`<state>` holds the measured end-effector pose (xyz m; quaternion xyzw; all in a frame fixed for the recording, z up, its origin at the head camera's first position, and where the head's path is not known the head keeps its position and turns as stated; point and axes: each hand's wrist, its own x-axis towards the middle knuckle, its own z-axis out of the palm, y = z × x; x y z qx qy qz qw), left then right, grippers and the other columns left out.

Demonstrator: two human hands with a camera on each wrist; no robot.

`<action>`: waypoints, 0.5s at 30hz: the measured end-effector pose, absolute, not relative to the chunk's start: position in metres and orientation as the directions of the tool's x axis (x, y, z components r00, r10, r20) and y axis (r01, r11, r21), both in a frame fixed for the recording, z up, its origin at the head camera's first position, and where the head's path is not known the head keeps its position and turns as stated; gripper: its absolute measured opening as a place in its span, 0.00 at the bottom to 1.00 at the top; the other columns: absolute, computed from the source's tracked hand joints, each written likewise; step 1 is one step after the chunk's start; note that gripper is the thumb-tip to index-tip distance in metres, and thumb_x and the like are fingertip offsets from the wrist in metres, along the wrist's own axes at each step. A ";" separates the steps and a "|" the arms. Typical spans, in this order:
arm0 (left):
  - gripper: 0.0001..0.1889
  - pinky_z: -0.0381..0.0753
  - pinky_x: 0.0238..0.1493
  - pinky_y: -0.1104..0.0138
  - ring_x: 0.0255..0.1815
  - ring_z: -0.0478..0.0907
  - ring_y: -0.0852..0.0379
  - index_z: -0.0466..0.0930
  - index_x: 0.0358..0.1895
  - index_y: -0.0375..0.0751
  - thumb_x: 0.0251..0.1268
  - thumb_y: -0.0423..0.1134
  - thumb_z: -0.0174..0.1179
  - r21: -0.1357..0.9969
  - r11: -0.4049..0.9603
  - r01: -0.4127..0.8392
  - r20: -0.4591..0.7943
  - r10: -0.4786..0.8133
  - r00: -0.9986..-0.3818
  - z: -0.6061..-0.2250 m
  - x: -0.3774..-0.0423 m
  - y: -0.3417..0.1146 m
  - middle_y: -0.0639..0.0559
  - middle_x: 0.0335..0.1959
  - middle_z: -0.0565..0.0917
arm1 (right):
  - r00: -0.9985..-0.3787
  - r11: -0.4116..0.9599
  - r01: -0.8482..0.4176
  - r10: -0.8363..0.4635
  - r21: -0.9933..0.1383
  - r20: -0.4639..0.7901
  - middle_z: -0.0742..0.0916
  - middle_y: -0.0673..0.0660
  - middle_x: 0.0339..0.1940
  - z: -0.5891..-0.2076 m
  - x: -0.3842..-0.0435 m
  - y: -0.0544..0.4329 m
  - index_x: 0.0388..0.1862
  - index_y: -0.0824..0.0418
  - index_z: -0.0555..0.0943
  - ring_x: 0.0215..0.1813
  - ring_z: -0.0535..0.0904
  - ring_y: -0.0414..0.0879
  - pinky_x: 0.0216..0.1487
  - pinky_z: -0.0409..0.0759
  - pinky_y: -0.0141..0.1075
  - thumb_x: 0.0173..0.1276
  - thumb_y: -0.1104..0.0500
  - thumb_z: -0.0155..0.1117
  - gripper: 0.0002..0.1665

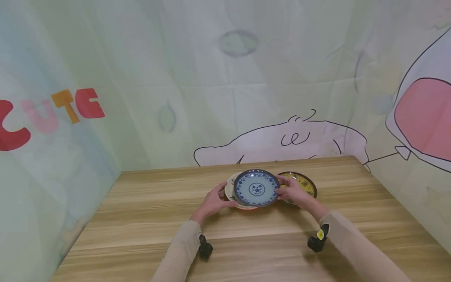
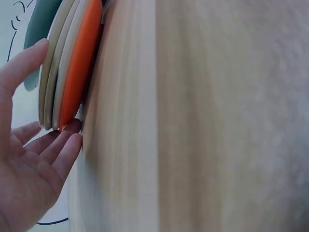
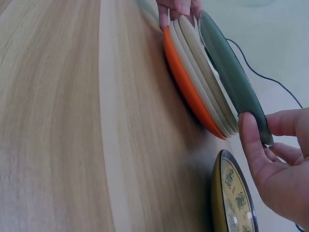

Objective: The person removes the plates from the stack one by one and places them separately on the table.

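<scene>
My right hand (image 1: 295, 194) pinches the right rim of a blue-and-white patterned plate (image 1: 257, 189), thumb on one face and fingers on the other. That plate hangs tilted over a stack of plates (image 1: 230, 192), covering much of it in the head view. Several cream rims and an orange underside at the bottom of the stack (image 3: 190, 82) show in the right wrist view. Cupped round the stack's left edge is my left hand (image 1: 212, 200), its thumb (image 2: 29, 58) against the upper rim and its fingers (image 2: 60, 145) lower on the side.
A yellow patterned plate (image 1: 305, 185) with a dark rim lies right of the stack, partly behind my right hand. The wood-grain table (image 1: 158, 219) meets a printed cloth backdrop (image 1: 169, 78) at the back. Each wrist wears a small black camera (image 1: 205, 247).
</scene>
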<state>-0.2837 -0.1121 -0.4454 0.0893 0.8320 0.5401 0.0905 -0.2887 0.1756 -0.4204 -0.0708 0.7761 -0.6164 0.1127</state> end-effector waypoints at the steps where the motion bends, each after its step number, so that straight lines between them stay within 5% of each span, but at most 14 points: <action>1: 0.49 0.65 0.62 0.54 0.62 0.65 0.43 0.53 0.69 0.41 0.42 0.42 0.72 0.915 0.400 0.050 -0.055 0.246 -0.968 -0.445 -0.284 -0.112 0.41 0.65 0.64 | -0.967 0.231 0.034 -0.238 -0.972 -0.091 0.69 0.71 0.54 -0.420 -0.288 0.178 0.67 0.71 0.56 0.33 0.78 0.43 0.37 0.82 0.33 0.59 0.72 0.55 0.36; 15: 0.50 0.66 0.62 0.55 0.62 0.65 0.43 0.51 0.69 0.39 0.42 0.43 0.72 0.904 0.427 0.024 -0.078 0.220 -0.972 -0.446 -0.283 -0.109 0.40 0.67 0.61 | -0.981 0.252 0.018 -0.183 -0.967 -0.066 0.68 0.73 0.56 -0.415 -0.280 0.218 0.68 0.71 0.55 0.37 0.78 0.43 0.42 0.82 0.35 0.61 0.71 0.54 0.36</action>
